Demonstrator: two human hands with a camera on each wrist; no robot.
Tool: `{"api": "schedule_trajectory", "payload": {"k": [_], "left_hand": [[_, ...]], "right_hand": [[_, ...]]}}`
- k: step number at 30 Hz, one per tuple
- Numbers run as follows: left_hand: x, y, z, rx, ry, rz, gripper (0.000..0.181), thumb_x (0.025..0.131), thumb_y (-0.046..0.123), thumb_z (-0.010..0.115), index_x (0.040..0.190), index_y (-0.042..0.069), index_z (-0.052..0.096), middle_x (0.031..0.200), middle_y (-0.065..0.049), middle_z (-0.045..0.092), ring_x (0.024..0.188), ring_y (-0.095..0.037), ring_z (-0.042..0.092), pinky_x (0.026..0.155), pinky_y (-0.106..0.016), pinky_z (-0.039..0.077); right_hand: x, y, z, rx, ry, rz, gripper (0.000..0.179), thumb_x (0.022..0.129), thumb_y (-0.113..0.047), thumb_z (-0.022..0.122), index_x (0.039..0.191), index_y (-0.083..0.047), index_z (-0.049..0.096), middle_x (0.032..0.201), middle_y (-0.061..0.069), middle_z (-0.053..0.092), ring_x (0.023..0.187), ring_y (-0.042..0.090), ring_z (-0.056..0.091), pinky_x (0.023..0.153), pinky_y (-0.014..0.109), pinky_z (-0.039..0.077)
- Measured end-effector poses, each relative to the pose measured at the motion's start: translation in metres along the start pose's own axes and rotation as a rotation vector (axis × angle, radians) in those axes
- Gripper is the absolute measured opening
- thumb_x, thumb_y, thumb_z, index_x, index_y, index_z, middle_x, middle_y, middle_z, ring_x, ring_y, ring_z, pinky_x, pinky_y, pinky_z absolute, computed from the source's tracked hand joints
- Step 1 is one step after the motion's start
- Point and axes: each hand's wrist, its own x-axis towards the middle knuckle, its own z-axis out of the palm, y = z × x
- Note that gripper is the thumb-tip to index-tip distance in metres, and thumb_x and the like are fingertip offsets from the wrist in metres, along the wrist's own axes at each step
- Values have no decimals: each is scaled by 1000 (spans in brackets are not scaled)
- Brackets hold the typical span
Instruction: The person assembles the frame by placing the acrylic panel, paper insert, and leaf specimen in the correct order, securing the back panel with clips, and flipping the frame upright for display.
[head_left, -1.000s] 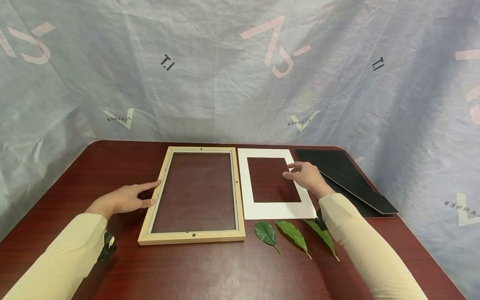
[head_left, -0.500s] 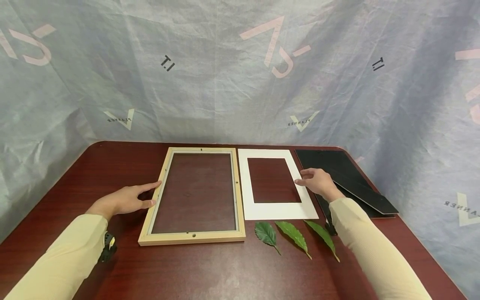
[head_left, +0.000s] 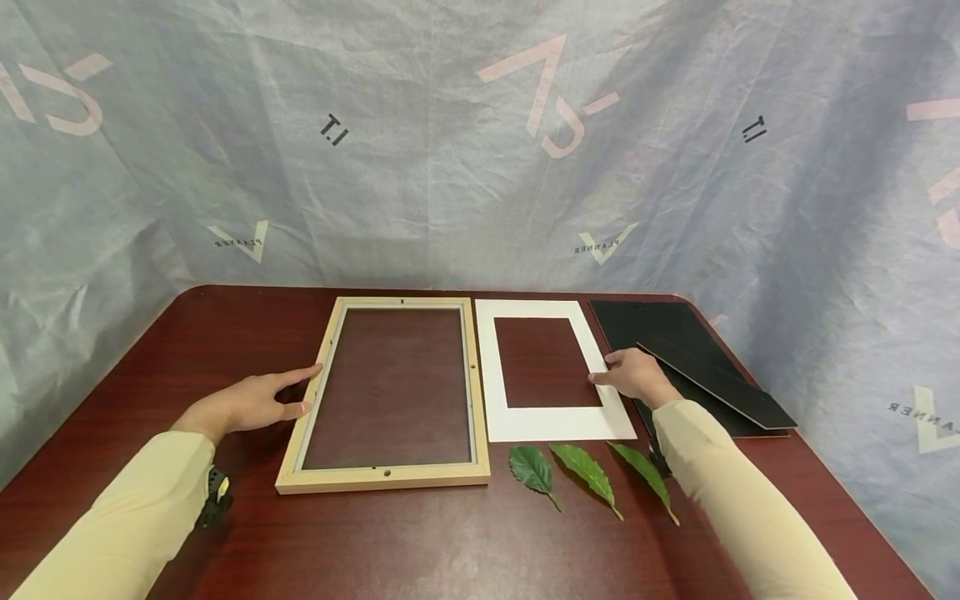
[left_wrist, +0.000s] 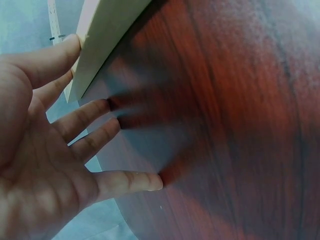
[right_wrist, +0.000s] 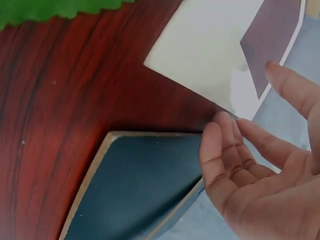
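My left hand (head_left: pixel 243 402) touches the left side of a pale wooden picture frame (head_left: pixel 382 479) lying back side up. In the left wrist view, its thumb and index finger rest at the frame's outer edge (left_wrist: pixel 107 37), while the other fingers (left_wrist: pixel 127 182) reach down to the tabletop. My right hand (head_left: pixel 636 375) is at the right side of a white picture mat (head_left: pixel 562 423) with a rectangular opening. The right wrist view shows bent fingertips (right_wrist: pixel 225 120) right at the mat's edge (right_wrist: pixel 200 65), with the thumb spread apart and overlapping the opening.
A black backing board (head_left: pixel 648 321) with a raised flap (head_left: pixel 720 385) lies right of the mat, partly behind my right hand. Three green leaves (head_left: pixel 585 475) lie in a row before the mat. A grey printed cloth (head_left: pixel 420 167) hangs behind the reddish-brown table (head_left: pixel 420 550).
My right hand has moved right and nearer to me, from over the mat's opening to its right edge. The left hand stays at the frame.
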Motion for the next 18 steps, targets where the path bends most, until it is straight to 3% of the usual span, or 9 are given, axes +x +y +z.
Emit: {"api": "schedule_trajectory", "payload": {"k": [8, 18], "left_hand": [[0, 1, 0, 2, -3, 10, 73, 102, 36, 62, 158, 2, 30, 150, -42, 33, 134, -63, 36, 103, -71, 34], [3, 2, 2, 24, -3, 7, 72, 102, 32, 62, 157, 1, 28, 148, -44, 33, 134, -63, 35, 104, -72, 33]], "right_hand": [[0, -7, 7, -81, 24, 30, 65, 95, -24, 72, 143, 13, 48, 146, 37, 44, 125, 50, 52, 94, 56, 51], [0, -12, 6, -59, 27, 43, 62, 93, -21, 71, 139, 16, 49, 140, 37, 48, 123, 51, 52, 93, 56, 51]]}}
